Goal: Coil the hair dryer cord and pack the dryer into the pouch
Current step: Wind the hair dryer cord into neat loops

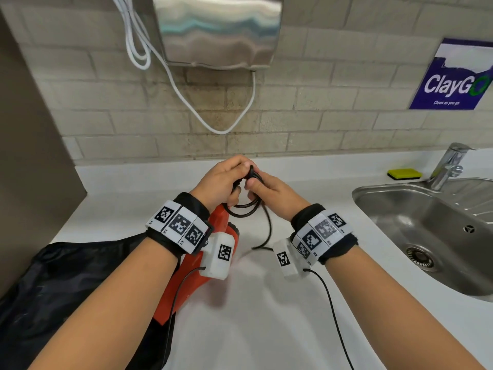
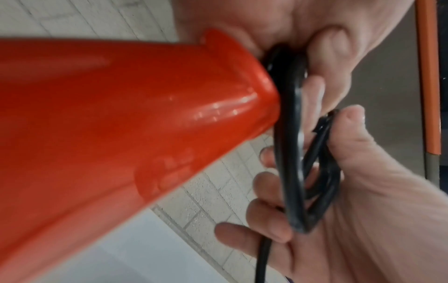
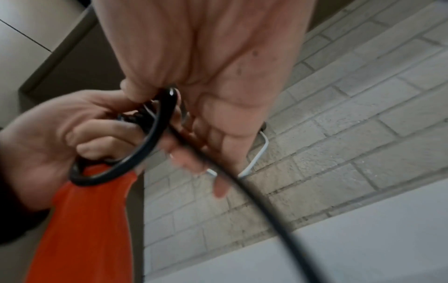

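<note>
The orange hair dryer (image 1: 186, 265) lies tilted over the counter, partly under my left wrist, its handle end (image 2: 242, 92) just below my left hand (image 1: 226, 177). That hand grips several loops of the black cord (image 1: 244, 209) close to the handle. My right hand (image 1: 266, 190) pinches the same cord beside the loops (image 3: 150, 137). A free length (image 3: 278, 220) trails from it down to the counter. The black pouch (image 1: 66, 289) lies flat at the front left, partly under the dryer.
A steel sink (image 1: 373, 192) with a tap (image 1: 450, 164) and a yellow sponge (image 1: 404, 173) is at the right. A wall hand dryer (image 1: 218, 30) with a hanging white cable (image 1: 221, 130) is above. A brown panel (image 1: 26, 156) bounds the white counter (image 1: 266, 316) on the left.
</note>
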The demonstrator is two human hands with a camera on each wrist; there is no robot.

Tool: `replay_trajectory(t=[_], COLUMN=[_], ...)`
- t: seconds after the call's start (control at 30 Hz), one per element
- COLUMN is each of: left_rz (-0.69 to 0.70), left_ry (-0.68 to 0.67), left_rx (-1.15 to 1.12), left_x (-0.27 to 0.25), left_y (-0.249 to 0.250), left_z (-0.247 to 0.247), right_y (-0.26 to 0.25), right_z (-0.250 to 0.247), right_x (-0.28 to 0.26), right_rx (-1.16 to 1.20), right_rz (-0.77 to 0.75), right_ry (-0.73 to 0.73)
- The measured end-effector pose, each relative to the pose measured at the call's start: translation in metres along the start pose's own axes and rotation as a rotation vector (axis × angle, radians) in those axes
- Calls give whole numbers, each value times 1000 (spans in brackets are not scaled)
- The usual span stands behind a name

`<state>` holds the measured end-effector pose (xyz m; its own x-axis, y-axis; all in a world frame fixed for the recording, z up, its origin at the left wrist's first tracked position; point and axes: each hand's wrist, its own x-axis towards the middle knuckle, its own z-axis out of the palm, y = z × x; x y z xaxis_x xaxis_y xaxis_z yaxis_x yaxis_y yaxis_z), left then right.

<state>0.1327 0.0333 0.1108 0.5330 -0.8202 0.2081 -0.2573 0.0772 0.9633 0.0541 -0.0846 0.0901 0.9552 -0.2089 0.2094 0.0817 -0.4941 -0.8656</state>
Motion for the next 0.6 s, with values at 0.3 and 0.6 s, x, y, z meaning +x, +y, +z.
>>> replay_trajectory(t=[0.3,0.6], left_rz=[-30,-72], left_ry=[96,83], left_rx=[7,15], left_x=[1,-2], left_y=[-2,1], left_z=[-2,-7], right_y=[13,22], right_z=[-3,-20], right_x=[-7,3], right_rx=[-93,-150], right_rz=[26,-27], right_ry=[58,407])
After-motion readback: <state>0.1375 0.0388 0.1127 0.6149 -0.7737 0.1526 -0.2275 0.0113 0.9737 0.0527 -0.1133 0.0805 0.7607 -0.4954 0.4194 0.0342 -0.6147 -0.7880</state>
